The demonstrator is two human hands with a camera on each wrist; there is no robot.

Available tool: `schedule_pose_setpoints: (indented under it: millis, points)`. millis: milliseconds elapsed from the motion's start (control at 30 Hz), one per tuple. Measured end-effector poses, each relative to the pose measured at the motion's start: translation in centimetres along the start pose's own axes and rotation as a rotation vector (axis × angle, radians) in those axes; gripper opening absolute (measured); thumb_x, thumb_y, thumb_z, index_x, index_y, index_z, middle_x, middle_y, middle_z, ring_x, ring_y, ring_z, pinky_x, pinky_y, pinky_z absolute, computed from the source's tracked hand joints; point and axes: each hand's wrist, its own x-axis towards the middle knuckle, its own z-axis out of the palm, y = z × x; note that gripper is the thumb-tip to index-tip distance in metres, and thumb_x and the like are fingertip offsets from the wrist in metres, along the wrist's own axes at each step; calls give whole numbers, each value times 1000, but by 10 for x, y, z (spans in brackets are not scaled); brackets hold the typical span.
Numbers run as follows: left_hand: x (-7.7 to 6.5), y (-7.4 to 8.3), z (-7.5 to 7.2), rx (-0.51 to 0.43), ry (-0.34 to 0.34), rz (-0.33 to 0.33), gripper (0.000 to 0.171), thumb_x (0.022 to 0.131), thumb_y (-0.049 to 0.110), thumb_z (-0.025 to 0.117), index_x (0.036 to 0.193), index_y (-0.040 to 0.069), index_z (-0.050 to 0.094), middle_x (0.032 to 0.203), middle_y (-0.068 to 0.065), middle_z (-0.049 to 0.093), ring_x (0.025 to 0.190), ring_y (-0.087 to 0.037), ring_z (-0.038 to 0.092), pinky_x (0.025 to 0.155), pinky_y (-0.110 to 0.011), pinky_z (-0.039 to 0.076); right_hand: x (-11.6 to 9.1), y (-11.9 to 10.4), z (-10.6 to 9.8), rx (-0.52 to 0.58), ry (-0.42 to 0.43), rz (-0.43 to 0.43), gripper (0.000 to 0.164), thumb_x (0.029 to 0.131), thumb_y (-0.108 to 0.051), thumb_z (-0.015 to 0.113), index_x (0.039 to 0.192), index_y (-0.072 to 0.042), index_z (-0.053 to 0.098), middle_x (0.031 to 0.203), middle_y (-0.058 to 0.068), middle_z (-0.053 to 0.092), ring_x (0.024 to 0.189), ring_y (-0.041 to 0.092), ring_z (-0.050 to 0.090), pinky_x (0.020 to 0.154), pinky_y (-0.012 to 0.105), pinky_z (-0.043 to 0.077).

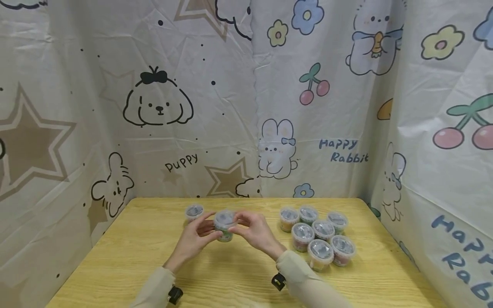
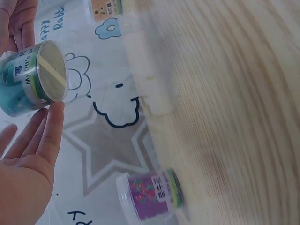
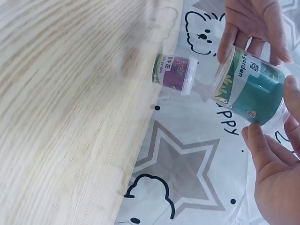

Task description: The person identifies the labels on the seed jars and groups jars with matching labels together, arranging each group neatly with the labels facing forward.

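Both hands hold a small lidded plastic tub (image 1: 225, 221) up above the table, near its middle. Its green label (image 3: 255, 89) reads "garden" in the right wrist view, and its pale round base (image 2: 52, 70) faces the left wrist camera. My left hand (image 1: 195, 238) grips the tub from the left between thumb and fingers. From the right, my right hand (image 1: 255, 231) pinches it close to the lid. Just behind the left hand stands a purple-labelled tub (image 1: 194, 211), whose flower picture (image 2: 149, 194) shows in the left wrist view.
Several similar lidded tubs (image 1: 320, 252) stand grouped on the right of the wooden table (image 1: 154, 226). One tub with an orange label (image 2: 104, 8) appears at the top of the left wrist view. A printed curtain (image 1: 227, 107) surrounds the table's back and sides.
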Motion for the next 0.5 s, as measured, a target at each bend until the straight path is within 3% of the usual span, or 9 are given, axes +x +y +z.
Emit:
schedule_pose_setpoints:
  millis: [133, 267, 400, 500]
  points:
    - [-4, -3, -6, 22, -8, 15, 59, 87, 28, 75, 140, 19, 52, 126, -17, 64, 111, -30, 66, 88, -29, 58, 2, -8, 7, -23, -34, -1, 15, 84, -13, 76, 93, -6, 66, 121, 15, 67, 111, 33, 66, 91, 38, 57]
    - [-6, -4, -14, 85, 6, 14, 48, 84, 29, 77, 128, 18, 62, 121, -9, 66, 107, -25, 68, 87, -27, 57, 6, -5, 17, -27, -57, 8, 15, 83, -10, 77, 90, -6, 65, 126, 16, 65, 112, 34, 66, 91, 38, 57]
    - [-7, -5, -22, 123, 2, 9, 35, 82, 28, 80, 111, 17, 66, 113, -5, 67, 102, -21, 69, 87, -25, 57, 9, 6, 26, -29, -69, -10, 15, 83, -17, 78, 87, -11, 65, 130, 12, 64, 117, 28, 64, 92, 30, 56]
    - [-9, -7, -29, 129, -12, -14, 32, 81, 26, 80, 107, 16, 64, 113, -6, 66, 103, -21, 69, 86, -25, 57, 12, 9, 32, -40, -82, -33, 15, 82, -17, 78, 86, -11, 65, 129, 11, 64, 120, 26, 62, 93, 24, 54]
